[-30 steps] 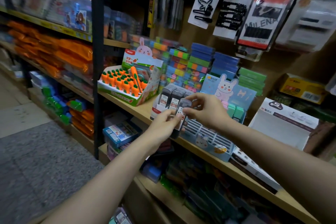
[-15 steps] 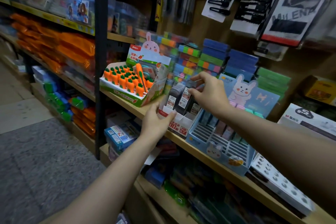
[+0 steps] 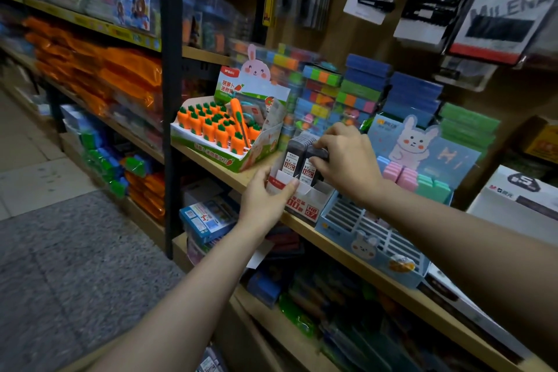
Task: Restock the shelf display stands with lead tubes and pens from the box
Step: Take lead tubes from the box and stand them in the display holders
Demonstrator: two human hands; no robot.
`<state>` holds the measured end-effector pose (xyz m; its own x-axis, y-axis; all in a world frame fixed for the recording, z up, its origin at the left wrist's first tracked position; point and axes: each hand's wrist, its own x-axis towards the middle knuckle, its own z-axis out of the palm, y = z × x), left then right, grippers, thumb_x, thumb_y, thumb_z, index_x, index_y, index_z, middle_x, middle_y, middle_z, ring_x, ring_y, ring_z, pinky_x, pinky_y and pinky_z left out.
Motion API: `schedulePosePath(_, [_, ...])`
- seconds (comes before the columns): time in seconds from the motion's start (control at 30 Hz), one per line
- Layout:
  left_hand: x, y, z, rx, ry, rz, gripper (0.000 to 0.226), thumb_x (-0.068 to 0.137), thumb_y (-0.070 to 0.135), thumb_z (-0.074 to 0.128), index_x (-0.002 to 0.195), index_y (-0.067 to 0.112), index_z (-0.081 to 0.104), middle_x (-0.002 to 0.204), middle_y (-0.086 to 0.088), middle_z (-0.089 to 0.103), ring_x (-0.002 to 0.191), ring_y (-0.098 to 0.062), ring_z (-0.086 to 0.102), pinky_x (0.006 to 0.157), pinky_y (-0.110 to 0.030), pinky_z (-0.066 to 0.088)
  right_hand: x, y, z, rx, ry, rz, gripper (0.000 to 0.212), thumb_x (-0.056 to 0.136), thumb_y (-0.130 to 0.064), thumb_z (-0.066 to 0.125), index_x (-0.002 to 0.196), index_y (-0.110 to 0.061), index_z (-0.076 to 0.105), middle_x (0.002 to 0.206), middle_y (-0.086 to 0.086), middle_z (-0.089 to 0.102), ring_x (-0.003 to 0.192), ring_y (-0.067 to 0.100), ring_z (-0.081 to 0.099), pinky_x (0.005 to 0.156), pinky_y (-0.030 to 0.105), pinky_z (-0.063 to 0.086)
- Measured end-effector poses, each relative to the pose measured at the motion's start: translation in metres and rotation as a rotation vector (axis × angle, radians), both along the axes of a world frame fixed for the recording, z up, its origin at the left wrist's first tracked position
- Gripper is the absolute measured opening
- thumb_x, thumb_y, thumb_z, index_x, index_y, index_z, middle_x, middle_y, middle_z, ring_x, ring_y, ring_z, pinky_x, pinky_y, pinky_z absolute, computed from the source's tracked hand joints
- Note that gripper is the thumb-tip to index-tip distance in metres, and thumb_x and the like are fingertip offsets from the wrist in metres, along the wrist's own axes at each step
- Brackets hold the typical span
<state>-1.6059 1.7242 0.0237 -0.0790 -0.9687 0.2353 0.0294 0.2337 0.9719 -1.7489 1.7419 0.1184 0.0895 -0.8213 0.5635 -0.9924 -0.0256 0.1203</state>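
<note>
On the wooden shelf (image 3: 305, 222), between the carrot eraser box (image 3: 223, 142) and the blue bunny stand (image 3: 374, 238), sits the white lead tube stand (image 3: 305, 202) — dark lead tubes (image 3: 294, 154) upright inside it; my left hand (image 3: 262, 202) grips its front left corner, thumb on the front wall. My right hand (image 3: 347, 157) curls over the back row, fingers pinching the top of one tube (image 3: 317, 151) — I see it seated among the others.
</note>
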Motion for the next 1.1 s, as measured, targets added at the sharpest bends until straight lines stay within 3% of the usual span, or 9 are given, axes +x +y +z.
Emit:
schedulePosePath(0.13, [0.006,0.010,-0.001,-0.054,-0.016,-0.033,0.037,0.087,0.026,0.070,0.120,0.033,0.054,0.104,0.023,0.063,0.098,0.007,0.060,0.080,-0.014,0.050,-0.005,0.017,0.004,-0.014,-0.156,0.018,0.043,0.091,-0.032,0.061,0.131,-0.016,0.057,0.124,0.004,0.052,0.119,0.023,0.046,0.098,0.042,0.040])
schedulePosePath(0.23, [0.019,0.018,0.000,-0.084,-0.052,-0.007,0.041,0.087,0.021,0.070,0.126,0.025,0.059,0.112,0.014,0.064,0.106,-0.002,0.059,0.092,-0.022,0.049,0.001,0.051,-0.001,-0.149,-0.488,0.235,0.025,0.091,-0.016,0.061,0.115,-0.019,0.064,0.111,-0.004,0.057,0.104,0.004,0.054,0.091,0.011,0.040])
schedulePosePath(0.3, [0.031,0.028,-0.001,-0.122,-0.091,0.006,0.031,0.088,0.018,0.069,0.118,0.022,0.066,0.109,0.009,0.069,0.104,-0.005,0.063,0.093,-0.027,0.051,0.014,0.080,-0.017,-0.207,-0.642,0.350,0.020,0.088,-0.009,0.062,0.101,-0.024,0.064,0.100,-0.011,0.061,0.093,-0.004,0.056,0.079,0.004,0.039])
schedulePosePath(0.43, [0.062,0.063,-0.019,-0.114,-0.240,-0.064,0.016,0.089,0.009,0.067,0.091,0.025,0.070,0.089,0.011,0.072,0.087,-0.002,0.067,0.080,-0.018,0.053,0.045,0.123,-0.078,0.005,-0.743,0.486,0.019,0.084,-0.004,0.064,0.090,-0.022,0.067,0.090,-0.013,0.064,0.087,0.000,0.061,0.076,0.010,0.045])
schedulePosePath(0.53, [0.095,0.092,-0.055,0.032,-0.328,-0.032,0.012,0.089,0.003,0.064,0.086,0.014,0.066,0.081,0.001,0.067,0.072,-0.001,0.062,0.072,-0.017,0.049,0.064,0.138,-0.132,0.252,-0.780,0.527,0.016,0.081,-0.003,0.067,0.088,-0.017,0.069,0.088,-0.008,0.067,0.081,0.002,0.062,0.073,0.010,0.046])
schedulePosePath(0.73, [0.159,0.168,-0.183,0.565,-0.613,0.230,0.015,0.094,0.016,0.059,0.089,0.007,0.070,0.086,-0.008,0.068,0.083,-0.018,0.061,0.075,-0.029,0.046,0.102,0.142,-0.247,0.758,-0.897,0.342,0.022,0.084,0.001,0.060,0.087,-0.017,0.071,0.083,0.002,0.070,0.081,0.020,0.066,0.076,0.031,0.051])
schedulePosePath(0.87, [0.151,0.212,-0.262,0.883,-0.435,0.388,0.017,0.095,0.008,0.055,0.102,-0.001,0.067,0.107,-0.019,0.069,0.103,-0.032,0.062,0.079,-0.026,0.045,0.120,0.141,-0.314,0.919,-0.946,0.075,0.019,0.085,-0.007,0.058,0.085,-0.021,0.070,0.090,0.001,0.071,0.087,0.018,0.064,0.072,0.016,0.041])
schedulePosePath(0.97, [0.138,0.228,-0.292,0.968,-0.373,0.526,0.016,0.093,0.007,0.059,0.107,0.001,0.065,0.111,-0.017,0.068,0.106,-0.030,0.061,0.084,-0.024,0.043,0.125,0.144,-0.351,0.987,-0.943,-0.034,0.015,0.086,-0.009,0.058,0.090,-0.019,0.069,0.091,-0.001,0.068,0.087,0.013,0.061,0.069,0.012,0.037])
schedulePosePath(1.1, [0.122,0.230,-0.312,0.897,-0.507,0.571,0.023,0.092,0.012,0.060,0.115,0.010,0.063,0.118,-0.010,0.061,0.113,-0.027,0.055,0.101,-0.035,0.043,0.129,0.143,-0.382,1.038,-0.873,-0.093,0.017,0.088,-0.011,0.057,0.094,-0.017,0.071,0.093,0.001,0.069,0.081,0.012,0.056,0.073,0.016,0.038])
